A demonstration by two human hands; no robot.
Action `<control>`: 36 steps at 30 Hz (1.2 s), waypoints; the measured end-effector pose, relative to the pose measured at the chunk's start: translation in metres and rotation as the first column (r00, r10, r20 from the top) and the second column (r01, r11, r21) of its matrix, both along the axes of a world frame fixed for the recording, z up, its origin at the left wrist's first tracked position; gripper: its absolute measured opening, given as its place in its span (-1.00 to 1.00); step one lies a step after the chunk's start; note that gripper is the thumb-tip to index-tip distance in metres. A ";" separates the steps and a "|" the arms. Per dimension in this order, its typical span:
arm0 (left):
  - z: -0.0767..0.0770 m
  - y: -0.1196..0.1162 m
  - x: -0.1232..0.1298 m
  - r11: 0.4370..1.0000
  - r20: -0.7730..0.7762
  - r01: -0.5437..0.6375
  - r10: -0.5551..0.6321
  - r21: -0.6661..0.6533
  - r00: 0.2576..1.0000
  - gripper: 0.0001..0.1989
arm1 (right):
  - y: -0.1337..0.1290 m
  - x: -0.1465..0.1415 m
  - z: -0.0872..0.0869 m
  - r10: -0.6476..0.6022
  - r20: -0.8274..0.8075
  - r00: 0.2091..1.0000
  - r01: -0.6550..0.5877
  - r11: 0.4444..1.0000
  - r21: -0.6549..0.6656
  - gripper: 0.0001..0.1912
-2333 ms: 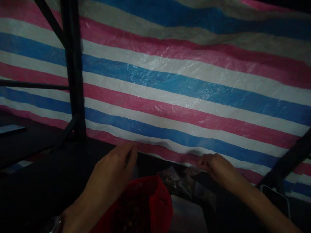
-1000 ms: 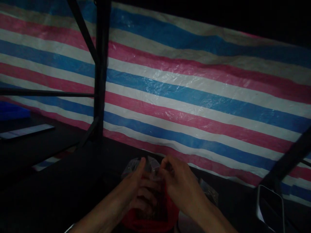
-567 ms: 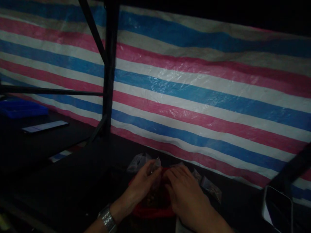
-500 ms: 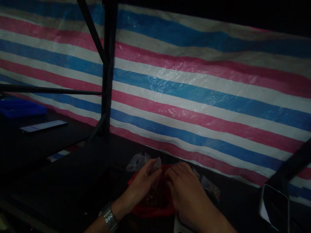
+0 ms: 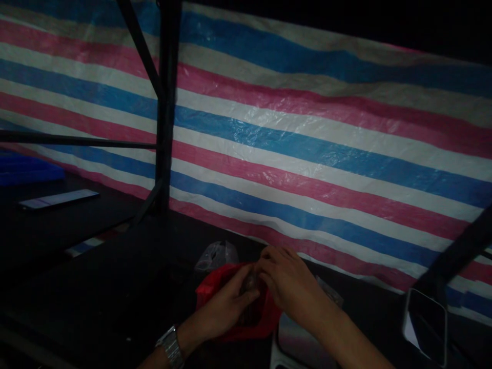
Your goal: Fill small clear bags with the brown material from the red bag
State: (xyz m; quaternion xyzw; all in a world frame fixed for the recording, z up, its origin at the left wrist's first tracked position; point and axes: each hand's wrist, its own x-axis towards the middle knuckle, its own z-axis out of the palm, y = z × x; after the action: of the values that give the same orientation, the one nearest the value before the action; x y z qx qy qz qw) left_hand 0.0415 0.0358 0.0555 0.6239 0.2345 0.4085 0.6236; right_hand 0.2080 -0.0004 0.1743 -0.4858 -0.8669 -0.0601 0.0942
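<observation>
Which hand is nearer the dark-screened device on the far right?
Right. The right hand is left of the device; the left hand is farther left, over the red container.

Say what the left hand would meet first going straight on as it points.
Likely the right hand: its fingers sit just past the left hand, over the red container. Depth is unclear; they may be touching.

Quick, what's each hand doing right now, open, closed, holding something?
Left hand: closed on a small plastic bag, over the red container.
Right hand: fingers curled close by; too dark to tell if it grips.
</observation>
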 end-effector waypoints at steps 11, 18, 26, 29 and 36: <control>0.007 0.001 -0.010 0.996 -0.061 0.021 -0.016 0.092 0.998 -0.29 | 0.012 -0.009 0.002 0.043 0.127 0.991 -0.042 0.999 -0.004 -0.76; -0.007 0.014 -0.012 0.988 -0.075 -0.002 0.014 0.157 0.997 0.01 | 0.014 -0.016 0.011 0.005 0.106 0.994 -0.003 1.000 -0.026 -0.74; -0.008 0.013 -0.020 0.988 -0.089 0.017 -0.003 0.152 0.996 0.10 | 0.012 -0.018 0.011 -0.012 0.105 0.994 0.013 1.000 -0.010 -0.77; -0.008 0.012 -0.023 0.991 -0.107 0.005 0.009 0.134 0.994 0.13 | 0.009 -0.019 0.011 -0.028 0.081 0.996 0.027 1.000 0.012 -0.78; -0.013 0.014 -0.027 0.993 -0.152 -0.006 0.023 0.116 0.988 0.12 | 0.005 -0.016 0.007 -0.069 0.044 0.997 0.067 0.996 0.052 -0.78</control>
State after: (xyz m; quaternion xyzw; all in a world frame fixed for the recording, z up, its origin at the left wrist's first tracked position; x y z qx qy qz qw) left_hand 0.0143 0.0500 0.0425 0.6868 0.2623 0.3766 0.5636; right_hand 0.1924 0.0042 0.1816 -0.5109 -0.8501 -0.0961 0.0844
